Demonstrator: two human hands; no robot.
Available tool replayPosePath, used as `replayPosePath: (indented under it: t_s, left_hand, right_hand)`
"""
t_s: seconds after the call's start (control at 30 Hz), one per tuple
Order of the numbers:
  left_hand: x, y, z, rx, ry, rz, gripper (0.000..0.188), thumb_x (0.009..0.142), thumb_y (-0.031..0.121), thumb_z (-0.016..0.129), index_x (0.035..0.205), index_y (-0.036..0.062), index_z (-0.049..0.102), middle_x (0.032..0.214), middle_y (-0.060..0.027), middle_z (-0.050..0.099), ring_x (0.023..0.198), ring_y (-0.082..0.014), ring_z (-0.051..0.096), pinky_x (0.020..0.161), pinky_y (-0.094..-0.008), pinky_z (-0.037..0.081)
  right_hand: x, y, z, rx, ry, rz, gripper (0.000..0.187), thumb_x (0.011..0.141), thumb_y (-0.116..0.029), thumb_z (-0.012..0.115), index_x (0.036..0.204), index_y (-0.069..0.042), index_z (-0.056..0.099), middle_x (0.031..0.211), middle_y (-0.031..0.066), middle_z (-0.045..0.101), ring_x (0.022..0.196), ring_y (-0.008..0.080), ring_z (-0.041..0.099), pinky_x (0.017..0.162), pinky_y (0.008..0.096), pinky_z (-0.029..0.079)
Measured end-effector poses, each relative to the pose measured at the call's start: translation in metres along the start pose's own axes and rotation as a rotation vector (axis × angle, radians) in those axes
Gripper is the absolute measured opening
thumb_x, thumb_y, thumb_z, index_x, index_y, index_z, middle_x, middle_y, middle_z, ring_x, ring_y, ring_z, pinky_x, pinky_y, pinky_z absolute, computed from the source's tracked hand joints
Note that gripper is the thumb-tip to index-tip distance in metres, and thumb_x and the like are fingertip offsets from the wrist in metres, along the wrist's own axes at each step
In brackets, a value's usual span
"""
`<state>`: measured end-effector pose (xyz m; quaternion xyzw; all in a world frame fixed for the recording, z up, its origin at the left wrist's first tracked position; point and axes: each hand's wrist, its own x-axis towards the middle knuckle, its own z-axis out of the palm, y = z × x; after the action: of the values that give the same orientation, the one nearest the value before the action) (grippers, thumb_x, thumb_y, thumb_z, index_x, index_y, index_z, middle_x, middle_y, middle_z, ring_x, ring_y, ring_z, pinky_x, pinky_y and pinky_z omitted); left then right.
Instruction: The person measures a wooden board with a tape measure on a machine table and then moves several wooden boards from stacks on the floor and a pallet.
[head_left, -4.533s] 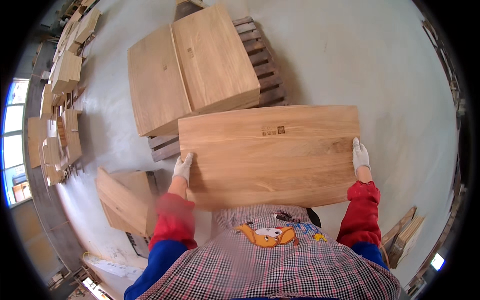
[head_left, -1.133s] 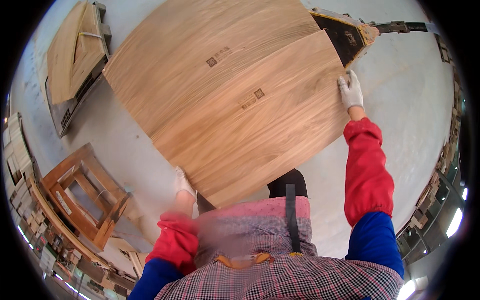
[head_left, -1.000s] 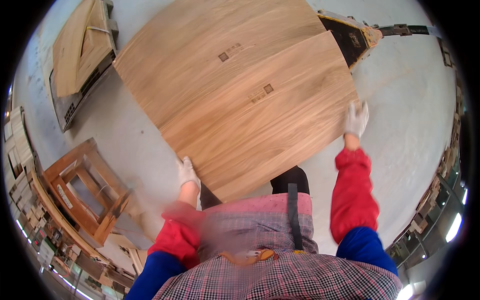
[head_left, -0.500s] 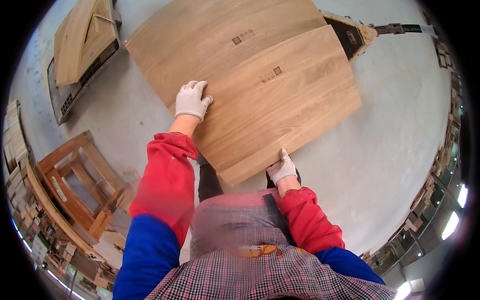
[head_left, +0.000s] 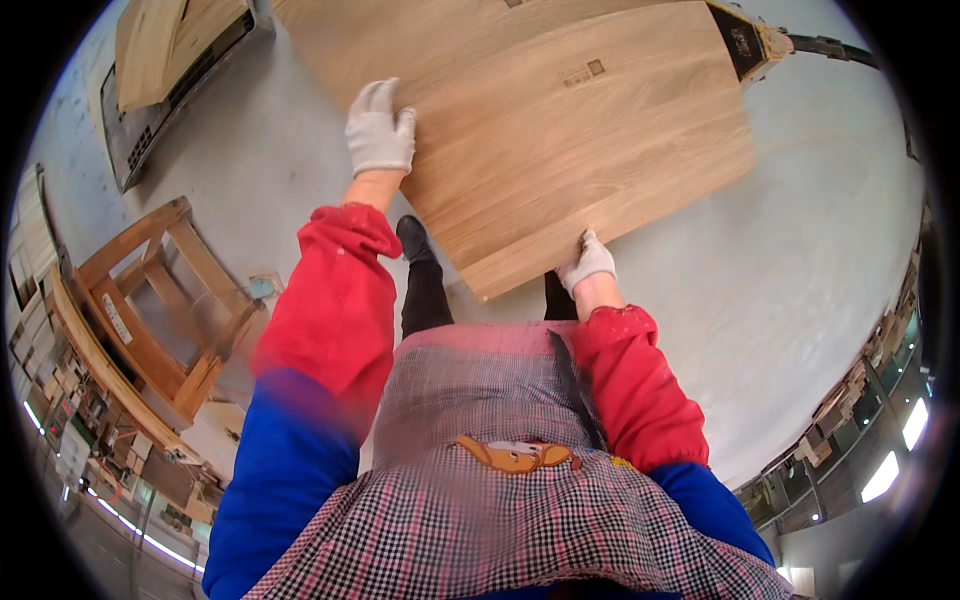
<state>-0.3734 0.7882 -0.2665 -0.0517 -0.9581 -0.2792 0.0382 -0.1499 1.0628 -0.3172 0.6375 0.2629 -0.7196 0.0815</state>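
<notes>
A flat wooden panel (head_left: 560, 130) with a small dark printed mark lies slightly askew over another wooden panel (head_left: 440, 45) of similar colour. My left hand (head_left: 380, 132), in a white work glove, is at the left edge of the panels. Its fingers are stretched out and the thumb stands apart. My right hand (head_left: 588, 265), gloved too, grips the near edge of the upper panel. That thumb lies on top, while the other fingers are hidden beneath.
A pallet jack's yellow and black base (head_left: 765, 45) with a dark handle shows beyond the panels at far right. Wooden boards (head_left: 165, 45) rest on a dark pallet at far left. A brown wooden frame (head_left: 165, 310) stands on the floor to my left.
My left hand has shifted from the panel's top face toward its left edge, and its fingers have straightened. My right hand keeps its grip. The view has tilted, so the panels appear higher.
</notes>
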Motion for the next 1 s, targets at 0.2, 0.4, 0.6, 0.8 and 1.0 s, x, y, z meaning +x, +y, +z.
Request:
replayPosePath:
  t_s: [0.2,0.4,0.6,0.8,1.0]
  left_hand:
    - [-0.118,0.007,0.017,-0.640,0.117,-0.930,0.064,0.081,0.022,0.060,0.131,-0.0035,0.029,0.131,-0.0216,0.038,0.123,-0.0325,0.035,0.103,-0.0369,0.026]
    - [-0.208,0.034,0.045,-1.068,-0.163,-1.424,0.063,0.087,0.043,0.051,0.135,0.0120,0.027,0.137,-0.0061,0.034,0.125,-0.0246,0.032,0.105,-0.0404,0.024]
    - [-0.200,0.052,0.043,-1.150,-0.019,-1.606,0.062,0.086,0.048,0.050,0.133,0.0119,0.032,0.131,-0.0072,0.039,0.118,-0.0243,0.039,0.099,-0.0422,0.033]
    - [-0.197,0.058,0.042,-1.110,0.088,-1.612,0.062,0.085,0.049,0.050,0.132,0.0126,0.032,0.135,-0.0053,0.037,0.123,-0.0246,0.036,0.102,-0.0429,0.029]
    - [-0.191,0.061,0.039,-1.100,0.085,-1.671,0.058,0.086,0.048,0.051,0.129,0.0115,0.036,0.133,-0.0053,0.040,0.121,-0.0240,0.038,0.101,-0.0433,0.030]
  right_hand:
    - [-0.040,-0.034,0.034,0.171,0.065,0.087,0.030,0.092,-0.027,0.045,0.117,-0.011,0.048,0.127,0.0086,0.047,0.118,0.0323,0.041,0.097,0.0545,0.032]
    - [0.007,-0.178,-0.005,-0.911,0.703,-1.169,0.058,0.079,-0.024,0.059,0.128,0.000,0.038,0.131,0.0184,0.040,0.122,0.0296,0.036,0.102,0.0366,0.028]
    - [0.056,-0.364,0.001,-1.570,0.432,-1.437,0.058,0.079,-0.036,0.059,0.124,-0.002,0.043,0.121,0.0185,0.050,0.112,0.0324,0.046,0.096,0.0372,0.035]
    - [0.083,-0.396,0.016,-1.411,0.050,-0.899,0.050,0.086,-0.038,0.051,0.119,-0.001,0.048,0.111,0.0191,0.058,0.107,0.0301,0.053,0.091,0.0336,0.038]
    - [0.094,-0.395,0.003,-1.436,0.096,-1.062,0.046,0.088,-0.035,0.046,0.119,-0.001,0.047,0.109,0.0193,0.058,0.106,0.0306,0.054,0.089,0.0338,0.039]
